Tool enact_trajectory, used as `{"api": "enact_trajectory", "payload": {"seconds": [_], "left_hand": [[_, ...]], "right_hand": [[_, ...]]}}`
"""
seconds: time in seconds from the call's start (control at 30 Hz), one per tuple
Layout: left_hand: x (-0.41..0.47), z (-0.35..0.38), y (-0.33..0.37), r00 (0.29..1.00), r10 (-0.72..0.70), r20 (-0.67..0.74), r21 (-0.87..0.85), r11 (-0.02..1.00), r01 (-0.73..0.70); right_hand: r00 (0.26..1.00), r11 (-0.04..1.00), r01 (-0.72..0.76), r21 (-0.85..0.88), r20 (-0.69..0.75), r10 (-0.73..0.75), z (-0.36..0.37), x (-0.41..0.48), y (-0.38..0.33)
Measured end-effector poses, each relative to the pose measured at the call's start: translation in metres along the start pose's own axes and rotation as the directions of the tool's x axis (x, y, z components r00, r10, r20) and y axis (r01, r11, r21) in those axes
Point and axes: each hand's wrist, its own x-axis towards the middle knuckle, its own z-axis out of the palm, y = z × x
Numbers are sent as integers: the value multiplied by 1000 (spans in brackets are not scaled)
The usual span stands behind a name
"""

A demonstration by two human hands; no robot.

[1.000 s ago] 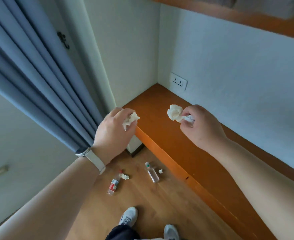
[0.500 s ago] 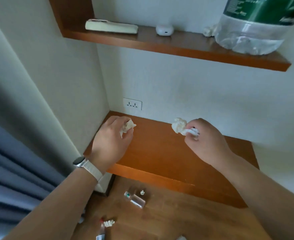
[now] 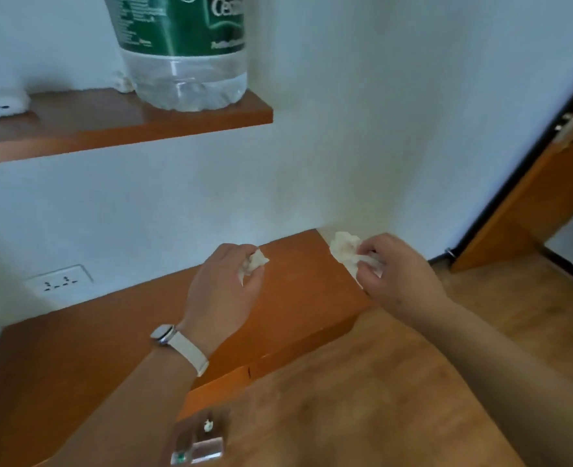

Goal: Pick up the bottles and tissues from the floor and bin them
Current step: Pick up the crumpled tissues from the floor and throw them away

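Note:
My left hand, with a watch on the wrist, is closed around a small crumpled white tissue above the low wooden ledge. My right hand pinches a larger crumpled tissue near the ledge's right end. On the wooden floor at the bottom lies a small clear bottle with a green cap, and a tiny tissue scrap sits just beyond it. No bin is in view.
A wooden shelf on the white wall carries a big water jug with a green label and a small white case. A wall socket sits above the ledge. A wooden door stands at the right.
The view has swung right and up: the curtain has left the frame, the shelf and door have come in. Both hands keep their tissues, and the red-labelled bottle has dropped out of view.

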Motion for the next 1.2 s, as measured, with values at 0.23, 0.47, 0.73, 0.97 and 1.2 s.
{"api": "enact_trajectory", "payload": {"seconds": [0.23, 0.47, 0.73, 0.97, 1.2], "left_hand": [[41, 80, 101, 981, 174, 87, -78, 983, -168], [59, 167, 226, 926, 337, 167, -118, 940, -321], [52, 271, 365, 828, 508, 236, -218, 858, -465], [53, 329, 442, 704, 657, 268, -274, 753, -598], [72, 401, 478, 634, 706, 317, -360, 708, -608]], "right_hand": [[980, 990, -142, 1, -142, 141, -71, -24, 110], [926, 959, -278, 61, -249, 284, -146, -60, 230], [822, 895, -437, 87, -366, 437, -225, -114, 354], [730, 840, -521, 151, -430, 531, -262, -148, 409], [633, 759, -632, 154, -463, 621, -268, -144, 462]]}}
